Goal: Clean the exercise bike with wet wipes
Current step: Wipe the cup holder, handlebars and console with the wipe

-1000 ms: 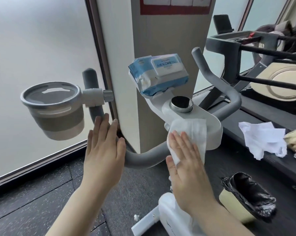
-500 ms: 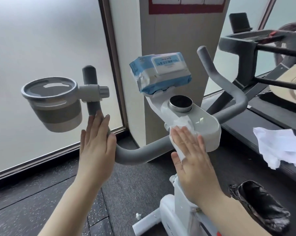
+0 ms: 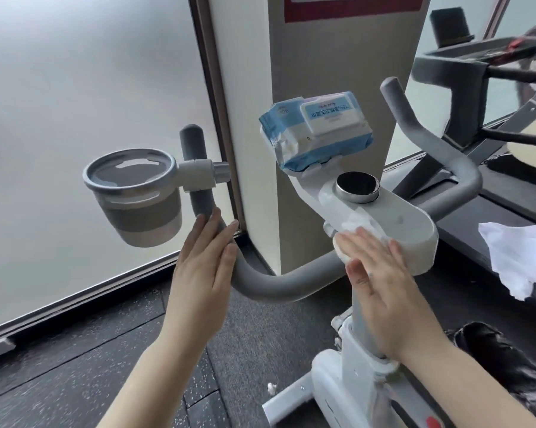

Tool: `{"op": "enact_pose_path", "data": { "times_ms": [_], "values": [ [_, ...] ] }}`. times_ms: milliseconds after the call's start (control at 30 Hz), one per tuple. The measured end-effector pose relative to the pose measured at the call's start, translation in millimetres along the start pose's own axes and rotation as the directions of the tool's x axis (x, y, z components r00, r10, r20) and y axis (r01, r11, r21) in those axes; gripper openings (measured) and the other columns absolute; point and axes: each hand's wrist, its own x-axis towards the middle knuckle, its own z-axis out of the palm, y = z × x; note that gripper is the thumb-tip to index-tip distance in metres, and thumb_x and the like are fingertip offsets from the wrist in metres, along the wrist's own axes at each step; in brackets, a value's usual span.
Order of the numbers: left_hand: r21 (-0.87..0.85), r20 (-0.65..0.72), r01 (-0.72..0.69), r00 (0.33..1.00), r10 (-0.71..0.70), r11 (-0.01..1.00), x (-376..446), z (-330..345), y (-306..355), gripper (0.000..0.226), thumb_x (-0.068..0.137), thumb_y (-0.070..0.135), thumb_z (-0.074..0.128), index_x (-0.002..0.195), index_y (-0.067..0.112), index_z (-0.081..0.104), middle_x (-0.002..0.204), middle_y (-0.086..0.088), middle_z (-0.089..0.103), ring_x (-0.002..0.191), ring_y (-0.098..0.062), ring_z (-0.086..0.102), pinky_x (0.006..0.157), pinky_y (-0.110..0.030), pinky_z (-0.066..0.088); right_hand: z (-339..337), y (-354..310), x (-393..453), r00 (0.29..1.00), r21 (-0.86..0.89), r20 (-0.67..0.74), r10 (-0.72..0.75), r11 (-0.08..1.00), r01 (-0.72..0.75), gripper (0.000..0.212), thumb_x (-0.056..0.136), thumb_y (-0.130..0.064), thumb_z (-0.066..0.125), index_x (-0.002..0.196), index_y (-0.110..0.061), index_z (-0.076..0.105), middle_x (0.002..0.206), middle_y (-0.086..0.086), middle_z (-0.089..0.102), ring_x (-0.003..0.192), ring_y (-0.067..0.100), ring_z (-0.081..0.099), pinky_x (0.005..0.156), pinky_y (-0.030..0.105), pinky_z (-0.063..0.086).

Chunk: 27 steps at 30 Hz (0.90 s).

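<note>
Right hand [image 3: 381, 285] flat, fingers straight, pressing a white wipe [image 3: 357, 222] against the near edge of the bike's white console [image 3: 405, 217], centre right of the frame. Left hand [image 3: 202, 273] open too, palm against the grey handlebar [image 3: 279, 284] just below the cup holder [image 3: 134, 193]. The wipes pack [image 3: 314, 128] (blue and white) sits on the console's upper end.

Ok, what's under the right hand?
A white wipe, pressed flat by the right hand against the bike's white console. Most of the wipe and the surface beneath are covered.
</note>
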Motion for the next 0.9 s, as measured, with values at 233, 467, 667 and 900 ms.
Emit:
{"op": "enact_pose_path", "data": {
  "times_ms": [233, 467, 667, 900],
  "values": [
    [-0.176, -0.066, -0.052, 0.997, 0.041, 0.983, -1.8, 9.6, -8.2, 0.038, 0.094, 0.036, 0.032, 0.125, 0.032, 0.055, 0.146, 0.012, 0.039, 0.142, -0.010, 0.021, 0.114, -0.017, 0.013, 48.9, -84.8, -26.7, 0.999, 0.041, -0.039, -0.036, 0.998, 0.038, 0.069, 0.099, -0.054, 0.006, 0.143, -0.013, 0.040, 0.148, -0.003, 0.039, 0.144, 0.012, 0.019, 0.116, 0.039, 0.014],
    [-0.143, -0.017, -0.055, 0.998, 0.053, 0.988, -2.4, 4.4, -8.5, 0.040, 0.093, 0.040, 0.029, 0.125, 0.037, 0.052, 0.147, 0.016, 0.036, 0.143, -0.004, 0.015, 0.110, -0.009, 0.007, 15.9, -25.2, -0.5, 0.995, -0.156, -0.099, -0.003, 0.988, -0.013, 0.045, 0.101, -0.036, 0.024, 0.120, -0.022, 0.062, 0.127, -0.008, 0.059, 0.131, 0.009, 0.042, 0.119, 0.035, 0.006],
    [-0.128, 0.002, -0.053, 0.999, 0.053, 0.990, -2.8, 5.2, -5.9, 0.040, 0.092, 0.040, 0.027, 0.124, 0.039, 0.051, 0.147, 0.021, 0.031, 0.142, 0.000, 0.010, 0.106, -0.003, 0.004, 13.2, -39.7, 20.4, 0.989, -0.201, -0.116, 0.094, 0.973, -0.116, 0.036, 0.091, -0.029, 0.029, 0.077, -0.021, 0.061, 0.079, -0.006, 0.060, 0.088, 0.020, 0.056, 0.106, 0.033, 0.025],
    [-0.167, 0.084, -0.113, 0.988, 0.128, 0.979, -1.3, -0.5, -15.7, 0.037, 0.094, 0.041, 0.027, 0.127, 0.045, 0.043, 0.152, 0.024, 0.022, 0.145, -0.001, 0.004, 0.112, -0.009, 0.004, 52.4, -91.4, 2.4, 0.993, -0.162, -0.086, -0.084, 0.984, 0.069, 0.033, 0.098, -0.031, 0.030, 0.090, -0.021, 0.061, 0.080, -0.006, 0.060, 0.081, 0.018, 0.051, 0.094, 0.039, 0.042]
  ]
}}
